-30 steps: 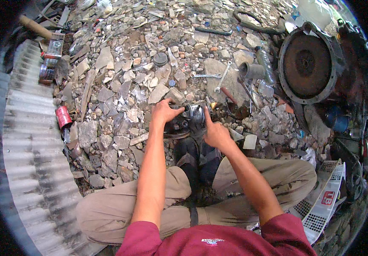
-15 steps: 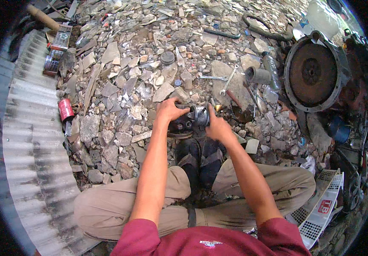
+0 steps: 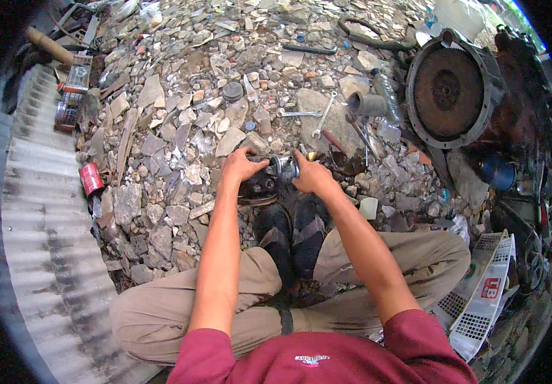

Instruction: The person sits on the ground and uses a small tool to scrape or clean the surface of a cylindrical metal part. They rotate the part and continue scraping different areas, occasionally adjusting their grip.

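The broad bed of broken stone (image 3: 127,200) is uneven, so the dark machine part (image 3: 263,185), lying just in front of the shoes (image 3: 308,232), could rock or roll if pushed off centre. Tipping toward the person, it could strike the shoes, since their tips stand right beside it. The left hand (image 3: 239,168) is spread at the part's upper left, thumb apart from the fingers; the right hand (image 3: 314,176) has its forefinger stretched against the silvery collar (image 3: 287,168) at the part's right end, the other fingers curled. How firmly either of the hands grips, I cannot tell. With fingers so near the collar, a sudden shift could nip skin, and any grease there would make a slip likelier. Least in size, bits of stone could work into an opening in the metal.
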